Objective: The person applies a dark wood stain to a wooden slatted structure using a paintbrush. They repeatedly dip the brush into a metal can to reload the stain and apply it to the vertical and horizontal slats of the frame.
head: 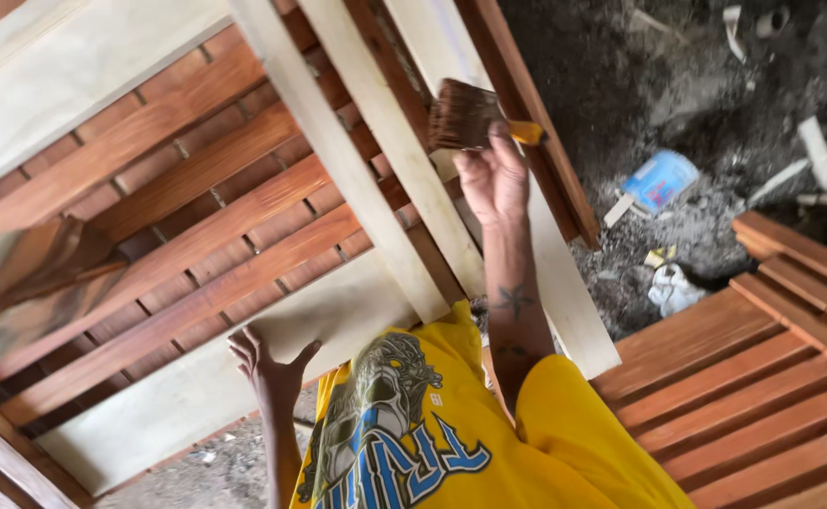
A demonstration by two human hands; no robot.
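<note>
My right hand (494,175) is raised and shut on the orange handle of a wide paintbrush (462,115). The dark bristles rest against a pale unfinished rail (404,151) of a slatted wooden frame. My left hand (268,366) lies flat with spread fingers against a broad pale board (196,386) along the frame's lower edge. Reddish-brown stained slats (196,226) fill the frame between the pale rails. My yellow printed shirt (413,424) fills the bottom middle of the view.
Another stained slatted panel (753,377) lies at the lower right. Beyond is grey dirt ground with a blue-and-white plastic container (660,179), crumpled white scraps (672,287) and white pipe pieces (823,160). A blurred brown shape (27,273) sits at the left edge.
</note>
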